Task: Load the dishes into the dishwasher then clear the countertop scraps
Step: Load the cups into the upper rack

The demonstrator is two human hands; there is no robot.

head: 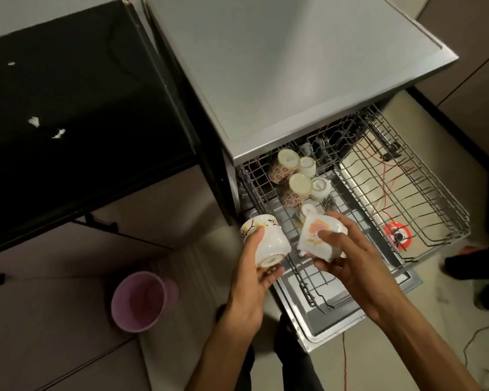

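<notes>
The far part of the upper rack [350, 176] runs under the steel top of the dishwasher [294, 66] and is lost in shadow, so what sits at its back edge cannot be made out; a dark foot [474, 263] at the right edge of the picture is cut off; the white scraps [34, 121] on the black desk [82, 108] are too small to tell what they are. The left hand [254, 266] grips a white cup with a yellow flower and dark twig print [266, 241], fingers curled round its base, the cup tilted above the near left corner of the rack; the right hand [342, 255] is clamped on a second white cup with a pink and orange flower [318, 234], thumb across its side, held just beside the first and over the rack's left part. Several cups [297, 179] lie upside down or tilted in the rack's left rear corner, two with red patterning; the rack's right part shows bare wire; a red cable [384, 187] and a red-and-white disc [397, 235] lie beneath it. A pink bucket [141, 300] stands on the floor near the desk.
</notes>
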